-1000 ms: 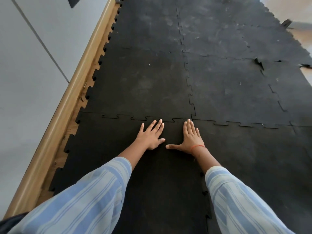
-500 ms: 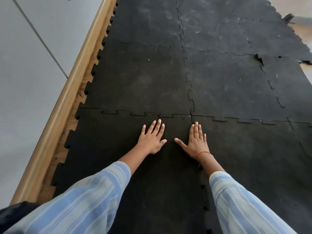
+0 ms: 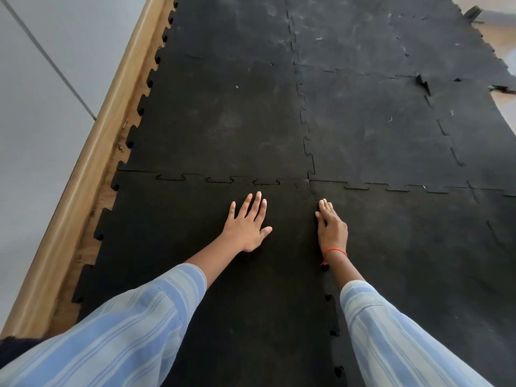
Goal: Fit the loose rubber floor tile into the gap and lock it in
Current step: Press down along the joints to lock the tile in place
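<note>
Black rubber floor tile (image 3: 223, 275) sits in the near-left gap, jigsaw tabs meshed along far seam, scuffed matte surface. Left hand (image 3: 247, 227) flat on it, grip released; right hand (image 3: 332, 230) open-palmed on the right seam.

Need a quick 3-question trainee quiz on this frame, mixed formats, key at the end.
1. True or false: the left hand lies flat on the tile, fingers spread.
2. The right hand is placed: A) on the wooden skirting B) along the side seam between two tiles C) in the air.
3. Fill in: the thread on the right wrist is ____.

Key: 1 true; 2 B; 3 orange.
</note>
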{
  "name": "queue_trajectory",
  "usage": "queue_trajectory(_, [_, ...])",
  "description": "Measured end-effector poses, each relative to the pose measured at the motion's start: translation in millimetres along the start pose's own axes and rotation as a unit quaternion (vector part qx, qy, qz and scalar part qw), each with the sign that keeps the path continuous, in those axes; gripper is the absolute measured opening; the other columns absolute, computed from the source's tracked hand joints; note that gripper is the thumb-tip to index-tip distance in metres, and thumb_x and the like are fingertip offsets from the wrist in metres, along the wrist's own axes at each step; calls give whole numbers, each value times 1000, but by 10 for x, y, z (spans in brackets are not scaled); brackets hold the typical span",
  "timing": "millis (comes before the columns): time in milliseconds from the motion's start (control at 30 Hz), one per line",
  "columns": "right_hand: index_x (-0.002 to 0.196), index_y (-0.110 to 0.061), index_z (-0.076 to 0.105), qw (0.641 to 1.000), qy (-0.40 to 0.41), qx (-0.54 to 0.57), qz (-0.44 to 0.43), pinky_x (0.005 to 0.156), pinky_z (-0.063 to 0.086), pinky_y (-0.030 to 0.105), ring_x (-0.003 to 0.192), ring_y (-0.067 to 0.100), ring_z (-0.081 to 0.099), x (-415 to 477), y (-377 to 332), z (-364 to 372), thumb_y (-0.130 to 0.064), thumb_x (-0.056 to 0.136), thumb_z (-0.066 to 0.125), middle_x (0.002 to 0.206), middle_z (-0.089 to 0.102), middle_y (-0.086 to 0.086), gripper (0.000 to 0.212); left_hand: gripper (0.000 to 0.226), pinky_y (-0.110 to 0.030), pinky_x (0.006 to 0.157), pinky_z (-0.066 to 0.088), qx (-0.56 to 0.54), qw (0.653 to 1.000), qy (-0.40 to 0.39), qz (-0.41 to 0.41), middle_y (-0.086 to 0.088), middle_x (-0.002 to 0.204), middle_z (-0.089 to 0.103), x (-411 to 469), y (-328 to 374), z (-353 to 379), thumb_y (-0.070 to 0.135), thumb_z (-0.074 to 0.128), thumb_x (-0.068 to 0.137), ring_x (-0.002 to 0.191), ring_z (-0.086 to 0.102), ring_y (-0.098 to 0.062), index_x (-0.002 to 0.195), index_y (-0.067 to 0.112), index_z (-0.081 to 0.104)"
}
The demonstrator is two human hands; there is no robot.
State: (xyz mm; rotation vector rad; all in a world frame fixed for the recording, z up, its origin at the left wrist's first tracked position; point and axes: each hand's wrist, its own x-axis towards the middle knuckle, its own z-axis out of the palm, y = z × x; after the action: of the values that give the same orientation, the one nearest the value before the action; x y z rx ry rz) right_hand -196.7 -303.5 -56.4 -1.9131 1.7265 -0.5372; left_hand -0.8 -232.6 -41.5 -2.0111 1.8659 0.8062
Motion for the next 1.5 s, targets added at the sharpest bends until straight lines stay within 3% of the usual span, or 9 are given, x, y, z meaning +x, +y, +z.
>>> queue_trajectory(233, [142, -9, 42, 998, -32, -51, -10, 114, 25, 33, 148, 18, 8, 38, 20, 16, -11, 100, 41, 155, 30, -1, 42, 68, -54, 114, -14, -2, 1000, 3, -2, 2, 152, -39, 71, 50, 8, 50, 16, 103, 141, -32, -23, 148, 20, -26])
queue_trajectory(367, [152, -15, 7, 981, -152, -115, -27, 119, -2, 40, 148, 23, -9, 47, -29, 26, -30, 103, 28, 161, -2, 0, 55, 69, -54, 113, -15, -6, 1000, 4, -1, 2, 152, -40, 65, 69, 1, 50, 16, 102, 141, -33, -23, 148, 21, -26])
queue_trajectory(467, [152, -21, -2, 962, -202, -184, -20, 118, -7, 41, 147, 19, -15, 87, -34, 30, -48, 100, 20, 160, -12, -6, 63, 69, -53, 112, -16, -4, 1000, 13, -1, 1, 152, -39, 52, 55, 11, 51, 16, 102, 141, -33, -23, 148, 20, -26])
queue_trajectory(600, [149, -26, -16, 933, -241, -266, -1, 118, -10, 48, 144, 13, -23, 229, -34, 10, -55, 97, 11, 157, -23, -12, 65, 69, -53, 113, -16, -4, 1000, 23, 4, 1, 152, -39, 54, 41, 27, 51, 15, 102, 141, -33, -23, 148, 20, -26])
queue_trajectory(700, [148, -25, -18, 931, -233, -280, 4, 117, -10, 53, 144, 13, -25, 299, -70, 22, -57, 96, 8, 156, -25, -11, 66, 69, -53, 113, -17, 4, 1000, 27, 3, 1, 151, -40, 60, 34, 32, 52, 14, 102, 141, -33, -23, 148, 21, -26])
queue_trajectory(833, [149, -17, -16, 937, -218, -274, 11, 117, -10, 49, 145, 15, -22, 125, -116, 25, -61, 95, 8, 157, -24, -4, 74, 68, -54, 116, -12, 13, 999, 35, 1, 0, 154, -37, 62, 47, 37, 51, 14, 102, 143, -30, -24, 149, 21, -24])
queue_trajectory(967, [149, -13, -15, 940, -202, -274, -6, 119, -10, 44, 144, 14, -22, -338, -13, -22, -60, 94, 7, 158, -23, 2, 75, 66, -52, 119, -8, 8, 996, 89, 28, -2, 157, -29, -124, 97, 235, 50, 13, 102, 146, -24, -24, 151, 18, -17])
queue_trajectory(1200, [149, -14, -16, 951, -174, -255, 35, 118, -11, 48, 144, 14, -24, -816, 88, -52, -63, 92, 8, 157, -25, 0, 78, 67, -47, 119, -5, 1, 982, 183, 45, 4, 162, -11, -403, 240, 694, 50, 1, 94, 150, -6, -16, 154, 20, -2])
queue_trajectory(1500, [148, -18, -18, 945, -230, -228, 56, 115, -17, 50, 142, 13, -27, -761, 66, -154, -63, 93, 7, 156, -28, -4, 75, 65, -49, 119, -8, 2, 992, 117, 45, 4, 159, -25, -423, 282, 583, 49, 12, 102, 147, -20, -17, 153, 19, -15])
